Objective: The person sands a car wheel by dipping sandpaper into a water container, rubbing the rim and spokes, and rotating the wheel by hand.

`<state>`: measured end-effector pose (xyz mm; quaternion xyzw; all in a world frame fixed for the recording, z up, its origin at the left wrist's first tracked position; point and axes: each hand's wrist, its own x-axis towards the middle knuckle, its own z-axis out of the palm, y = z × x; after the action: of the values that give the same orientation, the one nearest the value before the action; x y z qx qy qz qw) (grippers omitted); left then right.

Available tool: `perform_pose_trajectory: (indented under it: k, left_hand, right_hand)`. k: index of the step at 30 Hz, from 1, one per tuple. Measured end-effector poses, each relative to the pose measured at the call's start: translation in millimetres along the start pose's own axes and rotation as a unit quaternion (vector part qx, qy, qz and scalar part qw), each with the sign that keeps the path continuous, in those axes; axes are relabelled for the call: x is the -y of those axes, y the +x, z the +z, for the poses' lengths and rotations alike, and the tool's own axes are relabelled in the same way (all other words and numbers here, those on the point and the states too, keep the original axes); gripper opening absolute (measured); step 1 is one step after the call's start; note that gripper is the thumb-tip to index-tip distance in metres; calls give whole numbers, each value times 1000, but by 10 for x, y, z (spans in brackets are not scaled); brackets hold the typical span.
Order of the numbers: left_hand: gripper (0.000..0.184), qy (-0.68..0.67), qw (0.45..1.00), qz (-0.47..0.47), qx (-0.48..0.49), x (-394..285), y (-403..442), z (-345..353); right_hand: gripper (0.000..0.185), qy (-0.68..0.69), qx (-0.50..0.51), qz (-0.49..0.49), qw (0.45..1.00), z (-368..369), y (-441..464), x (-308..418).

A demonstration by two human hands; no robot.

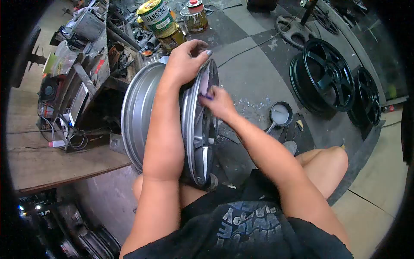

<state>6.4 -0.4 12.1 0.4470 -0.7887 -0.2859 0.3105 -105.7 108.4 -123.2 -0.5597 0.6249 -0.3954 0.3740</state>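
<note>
Head view: silver alloy wheel [188, 116] upright at eleven o'clock; left hand [187, 60], half-open, at its twelve-o'clock edge; right hand [220, 103], closed on a purple item [208, 97], against its spoked face.

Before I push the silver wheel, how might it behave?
The silver wheel appears to stand on edge, so it would probably roll. Its metallic look suggests a stiff, fairly heavy piece. The left hand at its top may limit tipping.
</note>
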Motion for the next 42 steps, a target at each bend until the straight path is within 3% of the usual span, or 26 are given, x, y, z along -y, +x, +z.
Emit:
perform_pose_trajectory:
  k: [1,3,5,7,8,9,11,12,14,19,21,23,24,25,27,28,29,31,37,39,42]
  left_hand:
    - [34,-17,1000,-26,3,10,-2,-7]
    - [32,-9,1000,-12,-3,-31,-35,-40]
    - [31,0,1000,-10,7,-63,-61,-17]
    - [31,-12,1000,-5,27,-70,-92,-20]
    - [30,3,999,-24,36,-145,-121,-37]
    - [30,20,998,-40,42,-194,-140,-47]
    - [30,-4,998,-45,39,-196,-135,-37]
    - [29,5,998,-36,42,-185,-127,-39]
    - [29,15,998,-33,45,-155,-121,-36]
    - [31,-15,997,-52,58,-119,-25,26]
    - [32,37,996,-32,68,-75,-6,15]
    - [36,41,999,3,32,-36,-7,27]
    - [36,24,999,-10,33,-36,-4,25]
    - [36,30,999,-10,34,-30,1,18]
    - [33,2,998,-41,39,-29,22,5]
    - [34,12,999,-37,33,-34,32,1]
    - [34,11,999,-35,31,-65,33,-6]
    - [33,25,998,-43,29,-131,29,-22]
    - [34,25,999,-33,21,-92,-39,-24]
    - [34,19,999,-33,16,-55,-80,-27]
    - [36,10,1000,-26,-6,-19,-135,-38]
  right_hand:
    - [27,0,-1,0,1000,-64,-94,-55]
    - [16,235,88,186,950,-250,-236,-264]
    - [6,333,11,244,911,-537,-289,-727]
    - [14,253,-42,277,926,-895,-259,-1518]
    - [19,36,-85,232,968,-1060,-258,-2053]
    - [24,-183,-122,171,960,-1258,-268,-2441]
    - [29,-169,-32,299,939,-1636,-359,-2554]
    - [29,-170,-28,299,938,-1727,-371,-2719]
    - [24,-177,-44,394,901,-1756,-392,-3057]
    - [24,-255,-2,298,920,-1540,-554,-3279]
    - [24,-389,10,265,882,-1418,-501,-3403]
    - [27,-415,119,299,851,-1474,-377,-3409]
    - [29,-391,92,292,868,-1502,-382,-3468]
    - [27,-376,53,279,882,-1576,-407,-3045]
    - [24,-237,-44,314,919,-1670,-344,-3255]
    - [19,115,-102,447,881,-1696,-395,-3227]
    - [19,114,-103,445,882,-1697,-390,-3107]
    - [18,371,-82,396,836,-1704,-382,-2900]
    - [18,369,-3,208,906,-920,82,-797]
    - [17,386,51,139,910,-690,223,-348]
    - [15,388,54,116,913,-361,441,23]
